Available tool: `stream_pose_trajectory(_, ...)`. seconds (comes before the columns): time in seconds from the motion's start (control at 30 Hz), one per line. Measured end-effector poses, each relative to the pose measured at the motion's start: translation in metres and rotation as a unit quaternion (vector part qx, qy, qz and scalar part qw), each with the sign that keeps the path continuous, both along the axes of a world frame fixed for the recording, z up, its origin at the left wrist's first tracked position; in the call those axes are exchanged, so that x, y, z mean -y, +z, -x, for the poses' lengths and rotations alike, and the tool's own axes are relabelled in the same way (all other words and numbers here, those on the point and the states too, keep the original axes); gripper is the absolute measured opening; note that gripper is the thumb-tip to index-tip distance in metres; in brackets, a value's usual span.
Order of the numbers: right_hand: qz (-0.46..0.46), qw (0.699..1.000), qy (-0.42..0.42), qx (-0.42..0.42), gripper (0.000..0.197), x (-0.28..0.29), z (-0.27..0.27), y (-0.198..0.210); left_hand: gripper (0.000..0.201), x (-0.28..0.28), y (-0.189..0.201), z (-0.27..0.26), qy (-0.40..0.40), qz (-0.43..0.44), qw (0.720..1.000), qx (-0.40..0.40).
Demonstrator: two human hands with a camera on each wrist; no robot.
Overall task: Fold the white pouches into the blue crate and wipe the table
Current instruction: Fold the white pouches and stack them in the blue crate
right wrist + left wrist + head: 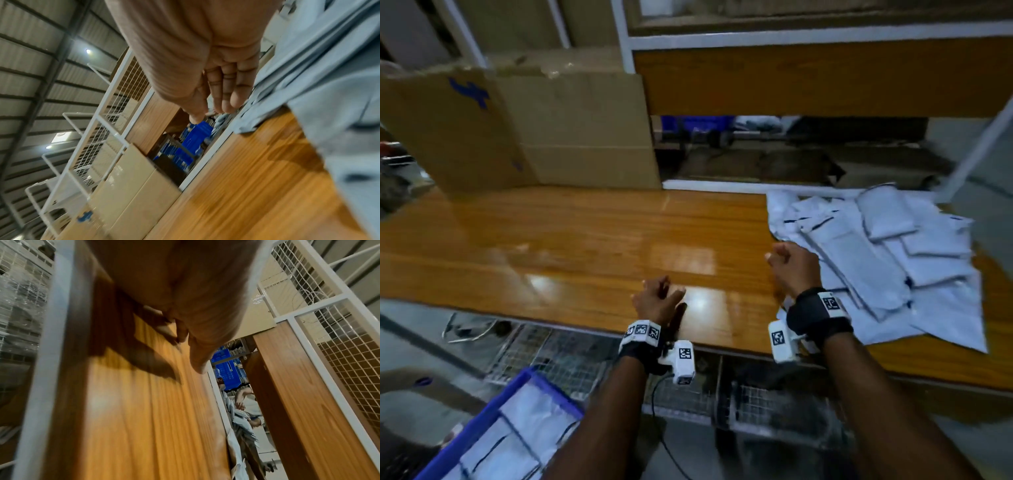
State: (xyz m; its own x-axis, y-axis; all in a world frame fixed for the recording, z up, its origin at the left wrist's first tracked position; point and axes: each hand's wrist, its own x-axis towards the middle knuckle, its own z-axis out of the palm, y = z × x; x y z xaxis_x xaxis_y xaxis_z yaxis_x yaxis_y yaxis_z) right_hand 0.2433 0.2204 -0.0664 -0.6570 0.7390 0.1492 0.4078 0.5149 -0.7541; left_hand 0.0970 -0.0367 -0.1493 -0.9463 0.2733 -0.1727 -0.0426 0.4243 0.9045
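A loose pile of white pouches [876, 260] covers the right end of the wooden table [568, 246]. My right hand [782, 257] hovers at the pile's left edge with nothing in it; the right wrist view shows its fingers [226, 91] nearly straight beside the pouches [329, 81]. My left hand [659, 294] sits near the table's front edge, its fingers loosely curled and empty, the fingertips [180, 335] at the wood. The blue crate [493, 411] stands below the table at lower left and holds folded pouches [524, 421].
Cardboard boxes [551, 130] stand at the table's back left. A wooden shelf panel [808, 75] hangs over the back edge, with other blue crates [695, 123] seen through the gap beneath it. A wire mesh rack [571, 353] lies under the front edge.
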Motion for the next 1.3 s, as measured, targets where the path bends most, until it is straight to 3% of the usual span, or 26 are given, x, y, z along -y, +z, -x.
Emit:
stream_pose_trajectory(0.13,-0.05,0.995,-0.083,0.036,0.046,-0.066,-0.023,0.002,0.079,-0.008,-0.008,0.011,-0.004,0.077,0.997,-0.006)
stream_pose_trajectory(0.23,-0.056,0.985,-0.13,0.1,0.068,-0.1,-0.033,-0.005,0.069,-0.006,-0.005,0.012,0.022,0.088,0.996,-0.012)
stream_pose_trajectory(0.33,-0.038,0.972,-0.119,0.197,0.08,-0.116,-0.04,-0.013,0.062,-0.001,-0.011,0.009,0.004,0.076,0.996,-0.045)
stream_pose_trajectory(0.43,-0.054,0.964,-0.108,0.237,0.054,-0.116,-0.042,-0.017,0.055,-0.001,-0.008,0.007,-0.019,0.082,0.995,-0.061)
stream_pose_trajectory(0.5,-0.099,0.965,-0.109,0.219,0.034,-0.108,-0.041,-0.017,0.056,0.001,-0.006,0.008,-0.023,0.081,0.994,-0.063)
stream_pose_trajectory(0.57,-0.125,0.969,-0.105,0.183,0.027,-0.091,-0.037,-0.011,0.059,0.002,-0.008,0.009,-0.034,0.091,0.994,-0.056)
stream_pose_trajectory(0.7,-0.155,0.975,-0.032,0.156,0.024,-0.033,-0.012,0.004,0.064,0.006,-0.016,0.016,-0.04,0.122,0.99,-0.057)
stream_pose_trajectory(0.83,-0.149,0.977,0.042,0.148,0.026,0.035,0.022,0.001,0.057,0.01,-0.003,0.008,-0.074,0.095,0.99,-0.066)
stream_pose_trajectory(0.9,-0.116,0.976,0.088,0.163,0.04,0.062,0.039,-0.009,0.058,0.016,-0.004,0.01,-0.099,0.103,0.986,-0.087)
stream_pose_trajectory(1.0,-0.052,0.966,0.167,0.19,0.081,0.085,0.054,-0.018,0.047,0.024,-0.002,0.014,-0.101,0.05,0.993,-0.047)
stream_pose_trajectory(1.03,-0.037,0.969,0.166,0.18,0.08,0.086,0.054,-0.016,0.044,0.025,-0.001,0.014,-0.106,0.039,0.993,-0.042)
stream_pose_trajectory(1.1,-0.051,0.973,0.154,0.164,0.057,0.076,0.051,-0.018,0.043,0.026,0.003,0.012,-0.109,0.028,0.993,-0.04)
stream_pose_trajectory(1.2,-0.119,0.949,0.171,0.236,0.037,0.052,0.04,-0.024,0.042,0.024,0.003,0.011,-0.107,0.012,0.993,-0.039)
stream_pose_trajectory(1.3,-0.105,0.933,0.183,0.29,0.039,0.05,0.027,-0.03,0.038,0.02,0.003,0.008,-0.093,0.01,0.995,-0.044)
